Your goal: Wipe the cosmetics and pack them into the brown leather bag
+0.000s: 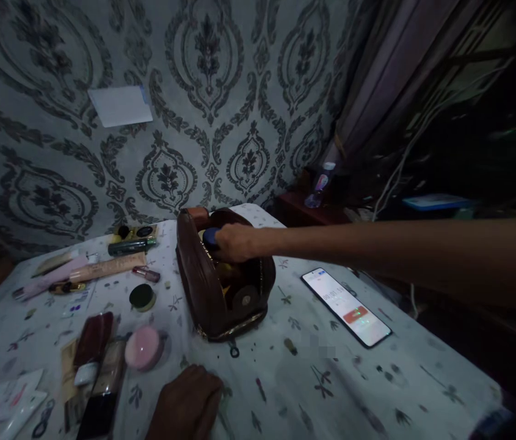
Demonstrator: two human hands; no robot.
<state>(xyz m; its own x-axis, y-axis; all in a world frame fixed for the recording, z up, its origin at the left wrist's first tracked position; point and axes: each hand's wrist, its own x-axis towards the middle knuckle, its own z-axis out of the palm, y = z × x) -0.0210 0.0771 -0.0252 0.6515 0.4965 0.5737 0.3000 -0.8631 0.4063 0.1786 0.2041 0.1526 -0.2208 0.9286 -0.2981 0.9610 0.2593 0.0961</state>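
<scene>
A dark brown zippered bag stands unzipped on the patterned white cloth, with several items inside it. Reaching in from the right, my right hand is closed round a dark blue round lid at the bag's opening. What the lid belongs to is hidden in the bag. My left hand rests on the cloth in front of the bag with its fingers curled in; nothing shows in it. To its upper left lie a pink round container and a dark green-lidded jar.
Several tubes, including a peach tube, and bottles such as a dark red one lie on the left. A lit phone lies right of the bag. A patterned wall rises behind; a clear bottle stands beyond the cloth.
</scene>
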